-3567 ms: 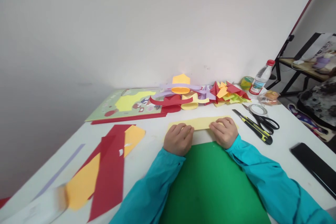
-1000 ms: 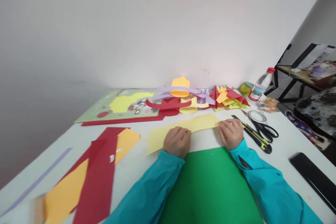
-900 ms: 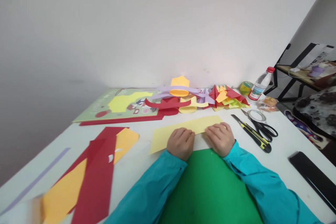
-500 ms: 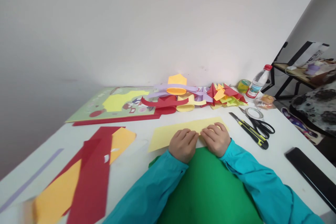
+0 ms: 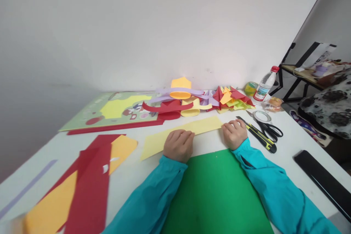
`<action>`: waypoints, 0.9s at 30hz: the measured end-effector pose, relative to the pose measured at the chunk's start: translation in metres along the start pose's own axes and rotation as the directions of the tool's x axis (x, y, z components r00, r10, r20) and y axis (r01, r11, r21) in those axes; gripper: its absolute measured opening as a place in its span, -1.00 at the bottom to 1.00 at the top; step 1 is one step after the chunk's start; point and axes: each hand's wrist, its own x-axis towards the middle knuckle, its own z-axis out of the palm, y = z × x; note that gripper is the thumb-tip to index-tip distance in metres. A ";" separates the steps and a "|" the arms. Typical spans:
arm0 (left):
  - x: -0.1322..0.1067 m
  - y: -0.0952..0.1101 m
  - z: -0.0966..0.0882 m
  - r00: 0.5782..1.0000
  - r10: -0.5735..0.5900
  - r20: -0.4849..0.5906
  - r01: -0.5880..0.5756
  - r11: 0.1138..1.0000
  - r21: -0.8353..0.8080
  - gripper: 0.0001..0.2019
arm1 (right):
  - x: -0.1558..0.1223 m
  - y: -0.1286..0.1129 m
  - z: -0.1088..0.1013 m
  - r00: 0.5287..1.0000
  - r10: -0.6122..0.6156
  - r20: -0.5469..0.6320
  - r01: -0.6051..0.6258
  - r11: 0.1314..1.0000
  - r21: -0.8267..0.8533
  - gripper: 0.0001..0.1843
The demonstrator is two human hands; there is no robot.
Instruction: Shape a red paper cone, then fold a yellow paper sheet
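A pale yellow paper strip (image 5: pixel 205 125) lies slantwise in front of me, its near edge between my two hands. My left hand (image 5: pixel 179 145) is closed on that edge left of the middle, knuckles up, with the fingertips hidden. At the strip's right end, my right hand (image 5: pixel 235 134) pinches the corner with curled fingers. Just below both hands a green sheet (image 5: pixel 216 193) covers the near part of the table. A yellow-and-black utility knife (image 5: pixel 260 137) lies close to the right of my right hand.
Black scissors (image 5: pixel 268 128), a tape roll (image 5: pixel 262 116) and a bottle (image 5: pixel 265 84) stand or lie at right, with a black bar-shaped object (image 5: pixel 323 182) nearer. Red paper (image 5: pixel 91 190) and orange pieces (image 5: pixel 123 150) lie left. Paper figures (image 5: pixel 170 106) line the wall.
My hands have moved apart along the strip's near edge, the left one leftward and the right one to the right corner. More of the strip and the green sheet shows. The view has shifted slightly.
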 end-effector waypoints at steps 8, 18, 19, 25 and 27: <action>0.000 -0.003 -0.002 1.000 0.001 -0.007 -0.001 0.999 0.050 -0.91 | -0.005 0.011 0.005 0.994 0.105 0.032 -0.102 0.992 -0.080 -0.81; 0.006 0.012 -0.003 0.998 0.049 0.040 -0.048 0.999 -0.020 -0.88 | 0.004 -0.030 -0.008 0.985 -0.096 0.145 0.073 0.985 0.158 -0.70; 0.007 0.015 -0.003 0.998 0.054 0.038 -0.053 0.998 -0.037 -0.88 | 0.005 -0.034 -0.009 0.982 -0.130 0.136 0.104 0.978 0.180 -0.75; 0.009 0.027 0.000 0.994 0.105 0.036 -0.100 0.987 -0.123 -0.85 | 0.012 -0.040 -0.014 0.976 -0.214 0.048 0.202 0.962 0.183 -0.82; 0.009 0.028 0.001 0.993 0.114 0.036 -0.108 0.985 -0.133 -0.85 | 0.013 -0.040 -0.015 0.975 -0.219 0.026 0.210 0.960 0.183 -0.81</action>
